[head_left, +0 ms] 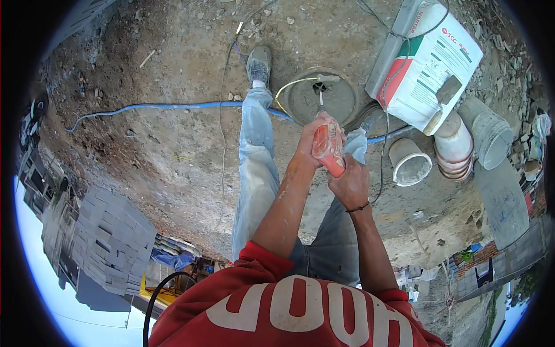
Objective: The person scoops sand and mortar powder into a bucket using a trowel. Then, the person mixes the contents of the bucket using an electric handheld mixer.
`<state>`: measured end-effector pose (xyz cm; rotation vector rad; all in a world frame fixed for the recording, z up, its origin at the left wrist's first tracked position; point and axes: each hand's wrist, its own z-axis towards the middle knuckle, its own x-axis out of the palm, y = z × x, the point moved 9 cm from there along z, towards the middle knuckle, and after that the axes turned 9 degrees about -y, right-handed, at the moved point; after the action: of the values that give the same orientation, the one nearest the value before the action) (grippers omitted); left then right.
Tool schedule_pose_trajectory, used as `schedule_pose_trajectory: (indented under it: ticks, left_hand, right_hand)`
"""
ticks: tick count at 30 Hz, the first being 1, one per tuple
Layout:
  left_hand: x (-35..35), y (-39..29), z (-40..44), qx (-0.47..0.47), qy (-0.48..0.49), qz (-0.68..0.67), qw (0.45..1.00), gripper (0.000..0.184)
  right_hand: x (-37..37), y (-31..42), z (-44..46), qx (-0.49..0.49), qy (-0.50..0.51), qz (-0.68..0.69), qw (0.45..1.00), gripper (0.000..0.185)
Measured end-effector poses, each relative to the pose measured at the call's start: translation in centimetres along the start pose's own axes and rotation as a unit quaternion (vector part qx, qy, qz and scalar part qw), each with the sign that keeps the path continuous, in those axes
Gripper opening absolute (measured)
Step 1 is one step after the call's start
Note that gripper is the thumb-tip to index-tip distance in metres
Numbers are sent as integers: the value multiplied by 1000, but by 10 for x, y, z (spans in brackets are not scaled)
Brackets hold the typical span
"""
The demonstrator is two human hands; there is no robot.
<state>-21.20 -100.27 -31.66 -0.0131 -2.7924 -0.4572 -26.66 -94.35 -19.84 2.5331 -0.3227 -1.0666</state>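
Note:
Both hands hold a red power mixer drill point(327, 146), its body dusted with grey. My left hand point(309, 139) is wrapped round the front of it, while my right hand point(350, 183) grips its rear end. From the tool a metal shaft point(321, 99) runs down into a round tub point(291, 114) of wet grey mortar point(341, 101). The paddle end is partly sunk in a dark hollow of the mix. A pale yellow hose point(282, 92) curves over the tub's rim, its end lying on the far side. My feet stand on either side of the tub.
A mortar bag point(430, 72) lies at the right, with a trowel point(442, 104) on it. Near it stand a white bucket point(411, 168), stacked buckets point(454, 144) and a grey bucket point(491, 139). A blue hose point(191, 106) and a cable point(223, 121) cross the dirt ground.

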Motion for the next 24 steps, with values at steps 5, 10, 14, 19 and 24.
schedule_pose_trajectory:
  ticks: [5, 10, 14, 19, 24]
  left_hand:
    - [-3, 1, -7, 14, -12, 5, 1000, 15]
    - [-11, -4, -10, 53, -7, 13, 998, 14]
    - [-29, -2, -9, 14, -60, 32, 998, 15]
    - [-31, -2, -10, 30, -52, 43, 997, 17]
    - [-37, 4, -7, 24, -56, 32, 998, 17]
  right_hand:
    - [8, -5, -4, 10, 20, 11, 1000, 29]
    - [18, -10, -8, 4, 31, 18, 999, 30]
    - [22, -10, -10, 15, 37, 15, 999, 31]
    - [31, -18, -14, 32, 53, 17, 998, 30]
    - [34, -22, -17, 31, 62, 11, 998, 30]
